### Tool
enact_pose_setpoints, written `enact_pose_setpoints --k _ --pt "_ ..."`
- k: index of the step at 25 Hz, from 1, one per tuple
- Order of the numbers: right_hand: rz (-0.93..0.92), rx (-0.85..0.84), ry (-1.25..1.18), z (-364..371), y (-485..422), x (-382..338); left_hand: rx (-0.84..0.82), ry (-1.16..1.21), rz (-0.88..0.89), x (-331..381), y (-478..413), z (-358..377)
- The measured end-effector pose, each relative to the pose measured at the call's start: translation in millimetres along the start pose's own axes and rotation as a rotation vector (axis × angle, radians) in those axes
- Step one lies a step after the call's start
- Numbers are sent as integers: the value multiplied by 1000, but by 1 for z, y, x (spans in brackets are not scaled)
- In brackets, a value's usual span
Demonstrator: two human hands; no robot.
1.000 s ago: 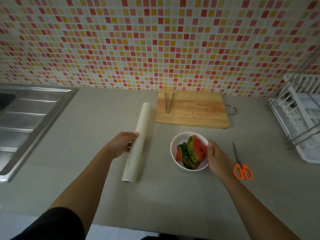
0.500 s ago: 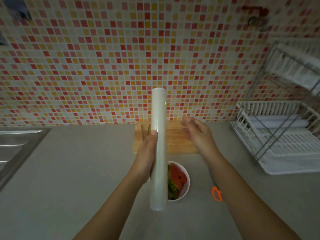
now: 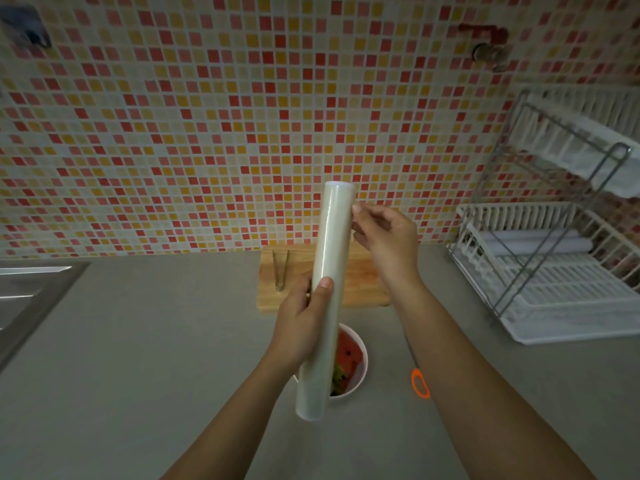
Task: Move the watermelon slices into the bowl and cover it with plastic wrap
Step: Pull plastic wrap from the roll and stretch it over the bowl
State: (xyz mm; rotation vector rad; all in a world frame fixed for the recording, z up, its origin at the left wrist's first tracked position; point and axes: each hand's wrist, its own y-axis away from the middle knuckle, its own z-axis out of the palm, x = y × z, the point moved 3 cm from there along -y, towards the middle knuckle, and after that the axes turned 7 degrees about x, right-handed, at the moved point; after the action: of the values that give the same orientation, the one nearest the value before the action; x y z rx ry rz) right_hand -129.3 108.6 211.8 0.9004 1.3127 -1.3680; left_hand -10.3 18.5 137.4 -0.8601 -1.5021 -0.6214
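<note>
– Where is the fruit?
– The watermelon slices [image 3: 350,356] are in the white bowl [image 3: 363,374], on the countertop [image 3: 138,358] just in front of the cutting board [image 3: 367,277]. The roll of plastic wrap [image 3: 327,299] is held upright above the board's near edge and hides the bowl's left half

– And the hands?
– The left hand [image 3: 299,329] grips the roll's middle, thumb laid up its front. The right hand [image 3: 388,237] is above the board, its thumb and curled fingers pinching at the roll's right edge near the top

– What else is about?
– Metal tongs [image 3: 280,270] lie on the board's left part. The roll and the right hand cover the board's middle. Scissors [image 3: 420,382] lie in front of the board to its right, only an orange handle clear of the right forearm. A dish rack [image 3: 554,282] stands to the board's right, a steel sink [image 3: 24,292] well to its left, the mosaic tiled wall [image 3: 207,133] behind it

– Any writing?
– None I can read
</note>
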Motion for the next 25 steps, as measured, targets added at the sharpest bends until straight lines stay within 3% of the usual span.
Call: enact_pose_setpoints --k 6,12,17,21,23,25 --pt "-5 40 -43 -1 3 -4 23 16 -72 1 2 0" --pt "-32 -157 -15 -3 9 -1 14 12 12 14 -1 -7" --pt "-182 -6 127 -13 7 -7 -15 16 80 16 -5 -7" --pt "-24 -145 8 -12 19 5 -20 26 122 22 -9 -7" --pt "-80 -196 107 -11 24 8 -22 41 133 23 -11 -8" --pt "-152 -135 155 -13 22 5 -30 55 137 24 -12 -9"
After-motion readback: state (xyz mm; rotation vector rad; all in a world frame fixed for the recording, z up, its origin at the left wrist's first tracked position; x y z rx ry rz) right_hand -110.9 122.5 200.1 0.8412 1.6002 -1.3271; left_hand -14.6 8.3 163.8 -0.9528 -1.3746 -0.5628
